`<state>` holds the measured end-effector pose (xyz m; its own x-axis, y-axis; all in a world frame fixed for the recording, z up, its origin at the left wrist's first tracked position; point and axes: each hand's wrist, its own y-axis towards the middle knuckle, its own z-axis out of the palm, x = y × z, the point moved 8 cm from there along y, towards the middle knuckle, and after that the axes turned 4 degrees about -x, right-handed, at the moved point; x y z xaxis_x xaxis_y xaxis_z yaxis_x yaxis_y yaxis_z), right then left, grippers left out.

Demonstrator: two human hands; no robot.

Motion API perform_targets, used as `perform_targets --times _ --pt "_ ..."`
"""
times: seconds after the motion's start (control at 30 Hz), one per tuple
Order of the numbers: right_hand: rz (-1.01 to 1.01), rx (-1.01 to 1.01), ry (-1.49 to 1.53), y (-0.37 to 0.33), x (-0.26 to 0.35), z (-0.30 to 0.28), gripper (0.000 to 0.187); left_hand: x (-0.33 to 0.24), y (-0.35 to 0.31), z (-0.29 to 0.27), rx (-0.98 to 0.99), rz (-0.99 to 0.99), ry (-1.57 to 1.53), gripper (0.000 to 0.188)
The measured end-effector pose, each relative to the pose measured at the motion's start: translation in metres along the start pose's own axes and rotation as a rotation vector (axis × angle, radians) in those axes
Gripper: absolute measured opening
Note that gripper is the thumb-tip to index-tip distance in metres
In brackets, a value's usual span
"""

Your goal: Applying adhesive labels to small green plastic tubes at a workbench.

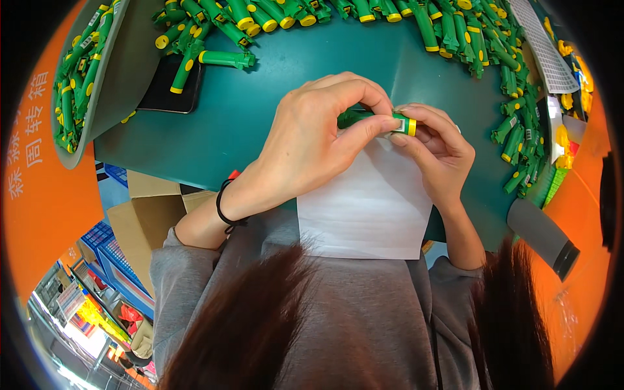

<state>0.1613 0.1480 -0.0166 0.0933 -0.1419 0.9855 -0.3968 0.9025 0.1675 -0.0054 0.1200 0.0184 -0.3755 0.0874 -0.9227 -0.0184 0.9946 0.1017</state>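
Over the near edge of the green table, my left hand [318, 127] and my right hand [442, 146] both grip one small green plastic tube with a yellow end [411, 126]. The left fingers wrap around its body, and the left thumb rests beside a small white printed label [400, 125] on its side. My right fingers and thumb close around the yellow end. Much of the tube is hidden behind the fingers. Beneath my hands, a white paper sheet [364, 214] hangs past the table edge in front of my grey top; whether a finger also pins it I cannot tell.
Many similar green tubes [224, 58] lie heaped along the table's [260, 130] far and right sides. A tilted grey bin [130, 71] full of them stands at left, near a dark flat tray [156, 94]. An open cardboard box [140, 221] sits lower left. A grey cylinder [543, 237] is at right.
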Motion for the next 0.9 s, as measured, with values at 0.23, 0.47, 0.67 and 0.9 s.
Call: perform_targets --times 0.23,0.47,0.67,0.9 --pt "-0.021 0.016 -0.036 0.001 0.003 0.001 0.037 -0.001 0.001 0.000 0.032 -0.026 -0.004 0.010" --pt "0.003 0.013 -0.035 -0.001 0.001 0.001 0.037 0.001 -0.001 0.002 0.036 -0.046 0.022 0.010" --pt "-0.004 0.020 -0.056 -0.001 0.001 0.001 0.038 0.002 -0.004 0.002 0.015 -0.091 0.018 0.011" --pt "0.051 0.006 -0.011 -0.002 0.000 -0.002 0.037 0.009 -0.004 0.007 0.040 -0.222 -0.144 0.017"
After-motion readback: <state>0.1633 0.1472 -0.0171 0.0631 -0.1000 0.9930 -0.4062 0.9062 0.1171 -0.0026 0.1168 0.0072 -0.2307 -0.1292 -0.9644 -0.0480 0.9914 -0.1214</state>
